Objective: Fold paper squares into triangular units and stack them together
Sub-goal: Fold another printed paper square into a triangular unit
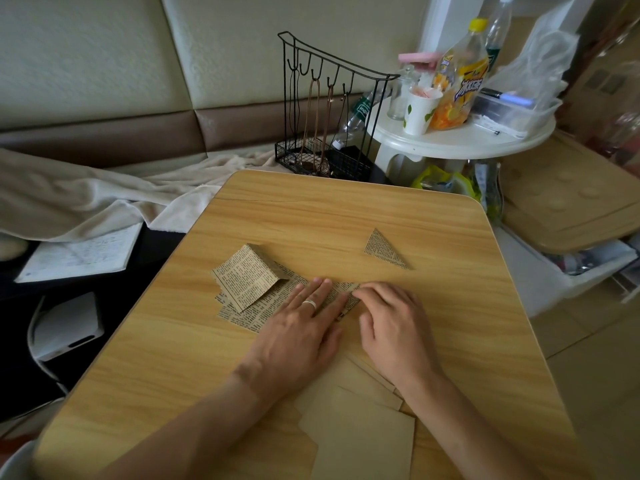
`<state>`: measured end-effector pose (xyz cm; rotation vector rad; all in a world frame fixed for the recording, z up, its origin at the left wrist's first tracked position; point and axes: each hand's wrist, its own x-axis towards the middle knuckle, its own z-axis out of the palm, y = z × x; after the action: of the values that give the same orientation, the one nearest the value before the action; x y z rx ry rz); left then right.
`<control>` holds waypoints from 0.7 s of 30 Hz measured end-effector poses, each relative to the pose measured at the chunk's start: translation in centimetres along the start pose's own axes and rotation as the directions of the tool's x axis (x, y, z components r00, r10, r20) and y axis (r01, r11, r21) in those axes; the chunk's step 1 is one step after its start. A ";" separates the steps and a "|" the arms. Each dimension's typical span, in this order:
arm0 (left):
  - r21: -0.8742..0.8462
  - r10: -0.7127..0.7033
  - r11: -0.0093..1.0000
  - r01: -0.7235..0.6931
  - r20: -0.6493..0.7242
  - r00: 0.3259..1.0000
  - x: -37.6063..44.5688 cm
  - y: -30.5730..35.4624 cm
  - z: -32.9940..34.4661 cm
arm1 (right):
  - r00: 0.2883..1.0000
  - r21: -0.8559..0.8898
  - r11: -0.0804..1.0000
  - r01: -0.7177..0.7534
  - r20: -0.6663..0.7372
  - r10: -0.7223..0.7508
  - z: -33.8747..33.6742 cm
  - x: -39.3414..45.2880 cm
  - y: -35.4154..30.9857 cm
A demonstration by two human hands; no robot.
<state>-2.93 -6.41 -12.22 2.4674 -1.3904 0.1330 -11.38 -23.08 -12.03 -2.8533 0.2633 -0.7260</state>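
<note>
We see both hands at centre frame on the wooden desk [346,209], working one newsprint sheet [263,311]. The left hand [301,327] lies flat on it, fingers straight, grip open — a ring on one finger. The right hand [391,323] has its fingers curled down onto the sheet's right end, fingertips pressing the folded edge; whether they pinch it we cannot tell. A small stack of newsprint squares [247,275] sits just left of the hands, overlapping the sheet. One finished triangular unit [384,250] lies apart, toward the upper right. Plain tan squares [360,431] lie at lower centre, between the forearms.
</note>
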 end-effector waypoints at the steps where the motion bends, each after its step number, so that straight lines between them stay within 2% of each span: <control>1: -0.004 0.008 1.000 -0.008 -0.010 1.000 0.1 -0.1 -0.2 | 1.000 -0.002 1.000 -0.015 0.013 0.015 0.0 0.0 0.1; 6: 0.006 0.103 0.995 -0.103 -0.032 0.994 0.8 0.1 -0.6 | 0.998 -0.042 0.998 -0.039 0.042 0.041 0.4 0.2 -0.1; 12: -0.011 0.034 0.999 -0.035 -0.067 0.997 0.6 0.7 -0.4 | 1.000 -0.072 0.997 -0.016 0.023 0.018 0.5 -0.2 -0.1; 16: 0.001 0.035 0.999 -0.035 -0.108 0.994 0.5 0.8 -0.6 | 0.998 0.001 0.999 0.048 0.050 -0.048 0.3 -0.2 -0.2; 21: -0.022 0.010 1.000 -0.014 -0.170 0.985 0.0 0.8 -0.4 | 1.000 0.012 1.000 0.025 0.016 -0.025 0.5 -0.4 0.1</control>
<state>-3.55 -6.69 -11.70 2.3672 -1.3270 0.3210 -11.46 -23.00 -12.63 -2.8554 0.2211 -0.7060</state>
